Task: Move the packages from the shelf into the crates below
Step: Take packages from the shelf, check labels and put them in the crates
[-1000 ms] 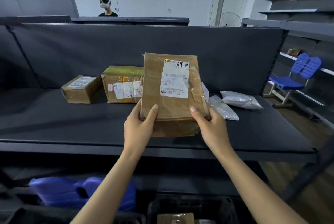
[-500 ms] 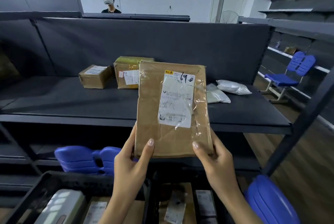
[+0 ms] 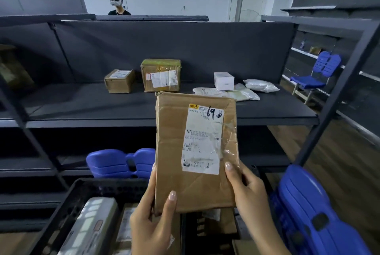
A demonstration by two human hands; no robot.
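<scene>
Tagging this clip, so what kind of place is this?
Probably a parcel sorting or storage room: metal shelving holds labelled cartons, black crates of packages sit below, and a brown package bears a shipping label.

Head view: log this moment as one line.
phase: transfer | held: brown package, left hand and right hand gripping its lower corners | above: crates | shelf: boxes, bags waiting

- We count two brown cardboard boxes on the shelf [image 3: 82, 102]: a smaller box [image 3: 119, 81] and a taller box [image 3: 161, 75].
- We see one small white box [image 3: 223, 80].
- We count three pale soft bags [image 3: 261, 85].
- We see one flat brown package [image 3: 174, 151].
- We count three blue chairs [image 3: 320, 73].
- We make out two black crates [image 3: 88, 189]; the parcels inside are too hidden to count.
- We see one other person [image 3: 117, 3].
</scene>
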